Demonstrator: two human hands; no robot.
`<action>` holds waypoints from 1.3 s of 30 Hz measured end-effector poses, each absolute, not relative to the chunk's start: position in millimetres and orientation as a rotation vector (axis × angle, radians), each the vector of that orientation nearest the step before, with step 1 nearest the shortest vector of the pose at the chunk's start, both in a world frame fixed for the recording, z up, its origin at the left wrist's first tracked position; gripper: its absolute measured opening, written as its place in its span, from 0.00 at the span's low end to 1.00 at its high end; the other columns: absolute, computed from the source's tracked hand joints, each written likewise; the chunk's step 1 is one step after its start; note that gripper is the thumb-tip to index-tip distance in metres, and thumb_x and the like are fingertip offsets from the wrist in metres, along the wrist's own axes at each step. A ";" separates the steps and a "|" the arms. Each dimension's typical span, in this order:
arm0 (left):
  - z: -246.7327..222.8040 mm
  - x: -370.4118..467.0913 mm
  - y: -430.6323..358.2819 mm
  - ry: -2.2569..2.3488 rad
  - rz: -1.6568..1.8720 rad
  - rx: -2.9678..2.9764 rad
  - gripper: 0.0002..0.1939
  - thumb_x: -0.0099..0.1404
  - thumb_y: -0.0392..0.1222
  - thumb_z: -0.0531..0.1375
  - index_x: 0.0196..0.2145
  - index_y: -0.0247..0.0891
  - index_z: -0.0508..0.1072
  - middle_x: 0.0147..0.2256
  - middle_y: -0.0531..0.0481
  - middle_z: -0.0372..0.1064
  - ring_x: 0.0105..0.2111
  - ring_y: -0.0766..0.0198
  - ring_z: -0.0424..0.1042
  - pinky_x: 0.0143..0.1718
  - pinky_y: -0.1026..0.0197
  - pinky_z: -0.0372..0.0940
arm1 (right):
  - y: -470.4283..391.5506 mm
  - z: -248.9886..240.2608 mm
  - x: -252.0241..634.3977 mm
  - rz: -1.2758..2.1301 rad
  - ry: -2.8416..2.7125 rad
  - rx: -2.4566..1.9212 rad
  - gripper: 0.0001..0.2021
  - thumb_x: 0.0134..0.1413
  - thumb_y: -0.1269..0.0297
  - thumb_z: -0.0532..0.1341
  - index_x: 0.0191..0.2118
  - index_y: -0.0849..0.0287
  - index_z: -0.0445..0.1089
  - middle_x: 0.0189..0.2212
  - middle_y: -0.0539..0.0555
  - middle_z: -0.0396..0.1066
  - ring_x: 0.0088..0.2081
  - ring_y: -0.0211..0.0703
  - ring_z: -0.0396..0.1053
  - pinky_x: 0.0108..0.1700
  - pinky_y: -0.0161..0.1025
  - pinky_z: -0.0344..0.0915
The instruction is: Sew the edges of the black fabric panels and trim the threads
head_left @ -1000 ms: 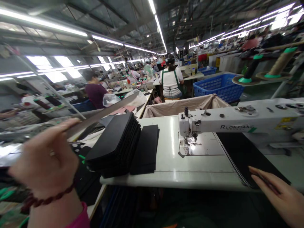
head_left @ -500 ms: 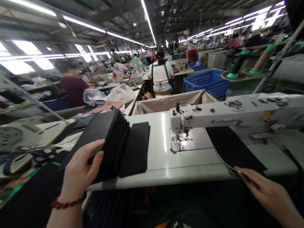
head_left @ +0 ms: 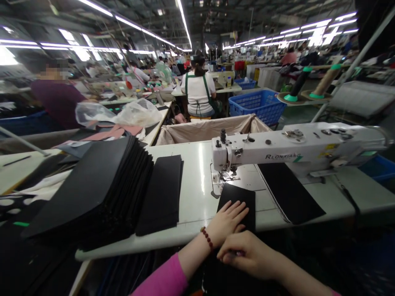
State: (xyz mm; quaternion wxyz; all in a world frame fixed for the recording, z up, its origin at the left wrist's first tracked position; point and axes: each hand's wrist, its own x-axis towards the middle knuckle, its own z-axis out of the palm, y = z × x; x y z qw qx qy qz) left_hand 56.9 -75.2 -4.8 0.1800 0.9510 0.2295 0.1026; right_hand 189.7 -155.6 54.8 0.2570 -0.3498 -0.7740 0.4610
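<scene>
My left hand (head_left: 226,224) lies flat with its fingers stretched out on a black fabric panel (head_left: 237,197). The panel's far end is just in front of the presser foot of a white sewing machine (head_left: 256,152); its near part hangs over the table edge. Close by, my right hand (head_left: 247,255) is curled closed, with a small dark and pinkish object partly visible in it, too hidden to name. To the left are a tall stack of black panels (head_left: 83,176) and a lower pile of black pieces (head_left: 162,193). More black pieces (head_left: 290,193) rest under the machine arm.
The pale table (head_left: 194,176) carries the machine. Behind it hangs a beige cloth bin (head_left: 206,130), with a blue basket (head_left: 256,105) beyond. Thread cones (head_left: 325,82) stand at right. A co-worker (head_left: 199,90) sits ahead, back turned; another person (head_left: 58,98) is at left.
My left hand has gone from the tall stack to a black panel now in front of the needle. My right hand has left the pieces at right and come beside it. The view has shifted right.
</scene>
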 end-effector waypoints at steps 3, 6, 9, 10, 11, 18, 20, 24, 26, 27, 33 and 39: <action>-9.6 22.8 -77.7 0.838 0.300 2.718 0.30 0.71 0.44 0.51 0.67 0.44 0.46 0.67 0.47 0.45 0.66 0.57 0.45 0.66 0.47 0.44 | -119.9 40.3 207.8 1.002 -2.024 -1.202 0.13 0.67 0.59 0.51 0.45 0.55 0.71 0.41 0.51 0.76 0.43 0.41 0.72 0.46 0.36 0.66; -3.5 -7.5 -81.3 1.062 0.330 2.673 0.28 0.72 0.43 0.50 0.67 0.46 0.47 0.67 0.48 0.46 0.66 0.57 0.46 0.65 0.46 0.45 | -77.4 22.0 220.2 0.655 -2.131 -1.426 0.15 0.66 0.61 0.51 0.55 0.52 0.66 0.52 0.53 0.70 0.49 0.45 0.70 0.49 0.41 0.66; 2.9 -19.2 -82.8 1.136 0.347 2.627 0.26 0.72 0.43 0.51 0.66 0.48 0.50 0.66 0.49 0.50 0.65 0.57 0.49 0.64 0.47 0.48 | -45.3 7.7 221.5 0.400 -2.293 -1.516 0.21 0.64 0.64 0.52 0.62 0.48 0.58 0.61 0.51 0.60 0.51 0.49 0.69 0.47 0.43 0.68; 4.6 -19.2 -81.7 1.149 0.359 2.611 0.26 0.72 0.43 0.51 0.65 0.48 0.51 0.65 0.49 0.52 0.64 0.57 0.52 0.63 0.47 0.49 | -38.8 4.2 220.5 0.347 -2.334 -1.534 0.22 0.64 0.64 0.52 0.63 0.47 0.57 0.62 0.50 0.59 0.50 0.49 0.70 0.45 0.43 0.69; 6.0 -17.7 -79.6 1.162 0.373 2.594 0.25 0.72 0.43 0.51 0.65 0.48 0.52 0.63 0.49 0.55 0.63 0.57 0.55 0.62 0.48 0.51 | -34.4 1.1 219.4 0.306 -2.362 -1.549 0.23 0.64 0.64 0.52 0.63 0.47 0.56 0.62 0.50 0.59 0.49 0.49 0.71 0.44 0.43 0.69; 4.9 2.7 -35.9 1.279 0.390 2.606 0.26 0.69 0.49 0.55 0.61 0.42 0.59 0.53 0.43 0.65 0.55 0.50 0.63 0.56 0.46 0.58 | -34.2 -13.4 220.0 0.176 -2.278 -1.628 0.22 0.60 0.68 0.54 0.60 0.52 0.61 0.59 0.52 0.63 0.52 0.47 0.68 0.49 0.43 0.67; 1.2 5.7 -21.4 1.247 0.396 2.636 0.27 0.68 0.51 0.56 0.61 0.40 0.59 0.58 0.42 0.60 0.60 0.50 0.56 0.61 0.45 0.52 | -33.8 -14.5 220.2 0.169 -2.269 -1.642 0.23 0.61 0.67 0.55 0.61 0.50 0.60 0.59 0.52 0.63 0.51 0.47 0.69 0.48 0.42 0.68; -4.4 7.0 -4.3 1.144 0.384 2.654 0.28 0.69 0.51 0.54 0.63 0.40 0.56 0.64 0.45 0.52 0.65 0.54 0.47 0.65 0.47 0.44 | -30.5 -14.1 219.0 0.169 -2.296 -1.632 0.24 0.62 0.65 0.54 0.63 0.46 0.57 0.59 0.50 0.63 0.50 0.45 0.69 0.46 0.41 0.68; -5.6 6.4 -2.1 1.140 0.385 2.642 0.28 0.69 0.51 0.54 0.63 0.41 0.55 0.65 0.46 0.52 0.66 0.56 0.47 0.66 0.48 0.44 | -29.2 -14.1 218.6 0.180 -2.306 -1.623 0.23 0.62 0.65 0.55 0.62 0.46 0.58 0.59 0.49 0.63 0.50 0.45 0.69 0.46 0.41 0.68; -5.9 6.2 -2.1 1.146 0.389 2.635 0.29 0.69 0.51 0.55 0.63 0.41 0.55 0.65 0.47 0.51 0.66 0.56 0.47 0.66 0.48 0.44 | -28.8 -14.2 218.6 0.187 -2.307 -1.622 0.23 0.62 0.65 0.55 0.62 0.46 0.58 0.59 0.49 0.63 0.50 0.46 0.69 0.47 0.42 0.68; -6.6 9.0 -4.5 1.191 0.413 2.605 0.29 0.68 0.51 0.56 0.63 0.42 0.56 0.65 0.48 0.52 0.66 0.57 0.47 0.66 0.48 0.44 | -27.9 -14.6 218.7 0.198 -2.286 -1.624 0.24 0.60 0.67 0.56 0.62 0.46 0.59 0.58 0.51 0.64 0.50 0.46 0.69 0.47 0.41 0.68; -7.2 11.3 -4.7 1.206 0.424 2.596 0.29 0.68 0.50 0.56 0.63 0.43 0.56 0.65 0.49 0.52 0.66 0.57 0.47 0.66 0.48 0.44 | -26.8 -13.7 218.2 0.220 -2.288 -1.617 0.27 0.58 0.69 0.57 0.62 0.47 0.58 0.58 0.52 0.64 0.50 0.46 0.69 0.47 0.41 0.68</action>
